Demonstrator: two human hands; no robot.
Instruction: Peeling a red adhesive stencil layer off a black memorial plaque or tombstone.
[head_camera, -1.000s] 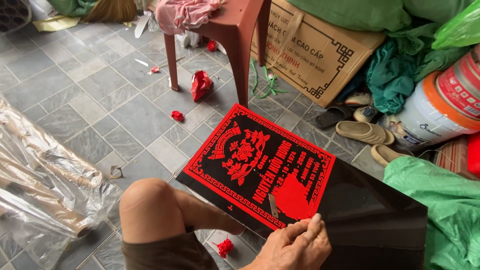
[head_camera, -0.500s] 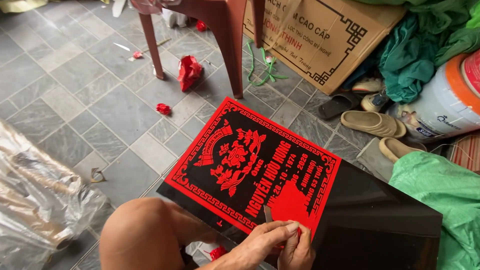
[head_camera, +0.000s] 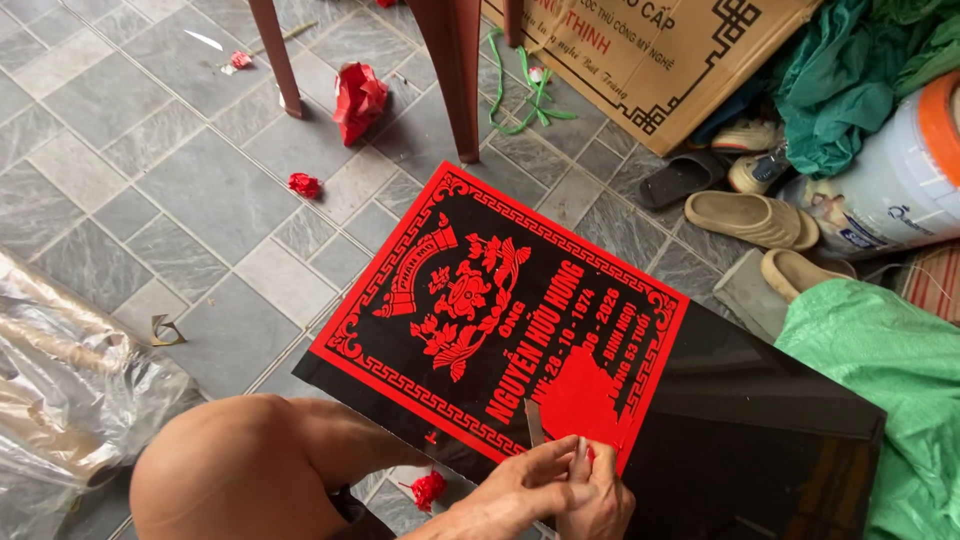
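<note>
Hands meet at the near edge of the black slab (head_camera: 760, 440), where we see our left hand (head_camera: 510, 495) pinching a thin blade (head_camera: 534, 422) and our right hand (head_camera: 597, 495) with fingers pressed together on the red stencil sheet (head_camera: 500, 310) lying atop that slab.

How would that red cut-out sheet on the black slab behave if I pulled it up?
The red sheet lies thin and flat on the black slab, so probably floppy and light. Its fine cut-out pattern looks apt to tear. Crumpled red scraps on the floor suggest it wads up easily.
</note>
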